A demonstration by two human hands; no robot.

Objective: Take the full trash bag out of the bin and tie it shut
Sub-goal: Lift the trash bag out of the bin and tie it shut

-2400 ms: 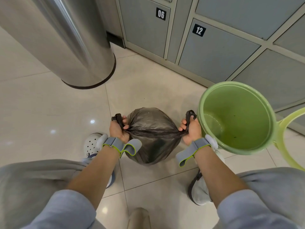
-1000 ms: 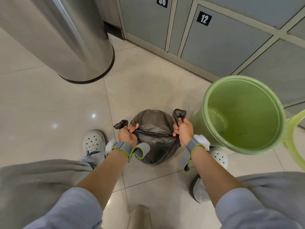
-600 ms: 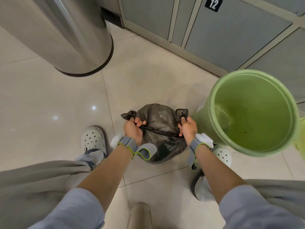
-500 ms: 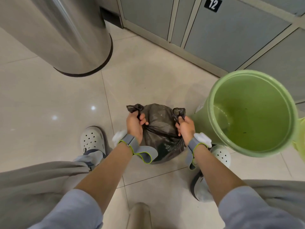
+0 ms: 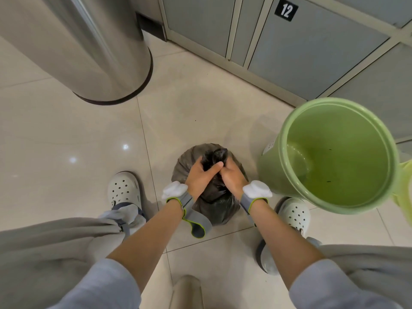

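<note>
Green bin empty; left hand, right hand grip closed round trash bag neck.

the trash bag sits on the floor between two clogs, left hand and right hand side by side on its top. the bin stands just right of it, the lockers behind, a metal cylinder far left.

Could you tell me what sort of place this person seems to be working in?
Probably a locker or changing area in a shared building. Grey locker doors, one with a number plate reading 12, line the wall; the floor is glossy tile, and a large steel bin stands nearby.
</note>
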